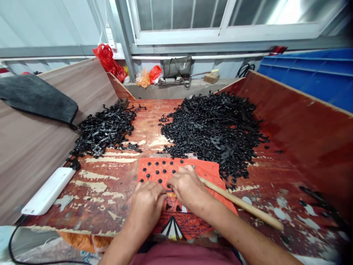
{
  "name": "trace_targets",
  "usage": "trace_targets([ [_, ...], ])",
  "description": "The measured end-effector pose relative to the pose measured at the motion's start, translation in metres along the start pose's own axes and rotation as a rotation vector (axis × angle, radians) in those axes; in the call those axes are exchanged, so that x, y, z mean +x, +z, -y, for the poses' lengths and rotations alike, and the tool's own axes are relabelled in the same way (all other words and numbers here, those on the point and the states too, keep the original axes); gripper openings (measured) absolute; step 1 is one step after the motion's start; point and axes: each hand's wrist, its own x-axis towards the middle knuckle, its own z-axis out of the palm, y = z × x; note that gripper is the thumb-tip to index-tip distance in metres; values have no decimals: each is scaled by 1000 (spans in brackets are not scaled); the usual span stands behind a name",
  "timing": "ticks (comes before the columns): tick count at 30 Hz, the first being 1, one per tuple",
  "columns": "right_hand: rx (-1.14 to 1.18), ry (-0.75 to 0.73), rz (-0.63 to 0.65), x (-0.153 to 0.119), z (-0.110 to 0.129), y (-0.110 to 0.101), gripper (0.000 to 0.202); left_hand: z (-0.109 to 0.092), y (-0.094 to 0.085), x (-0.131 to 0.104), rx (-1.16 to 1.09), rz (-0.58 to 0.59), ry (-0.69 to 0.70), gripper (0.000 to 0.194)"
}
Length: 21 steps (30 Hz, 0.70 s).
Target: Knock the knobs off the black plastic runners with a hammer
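Note:
My left hand (147, 202) rests low over an orange-red printed cloth (204, 168), fingers curled and thumb pressed toward them. Close beside it, my right hand (189, 186) bends its fingers down at the cloth, fingertips by a small dark piece. What either hand pinches is mostly hidden. Round black studs (157, 172) stand in rows on the cloth's far left part. Two small black pieces (178, 208) lie nearer me, between the forearms. A wooden stick (242, 202) runs from beneath or behind my right hand to the right; that end is covered.
A big heap of small black parts (212, 125) covers the table's back right. Linked black pieces (106, 129) are piled at the left, near a white device (49, 191) with a cable. Wooden side boards (298, 121) and a blue crate (309, 75) border the worn red table.

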Motion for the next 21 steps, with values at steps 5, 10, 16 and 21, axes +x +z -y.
trace_targets([
  [5,-75,14,4,6,9,6,21,17,-17,-24,-76,-143,-102,10],
  [10,-67,35,-38,14,7,13,21,10,-7,-18,8,-154,-78,9],
  [16,-5,85,-101,-8,-15,-11,16,5,-11,-13,204,-164,-51,10],
  [21,36,-59,-8,-24,-18,-16,5,-7,-4,-18,22,-37,135,15],
])
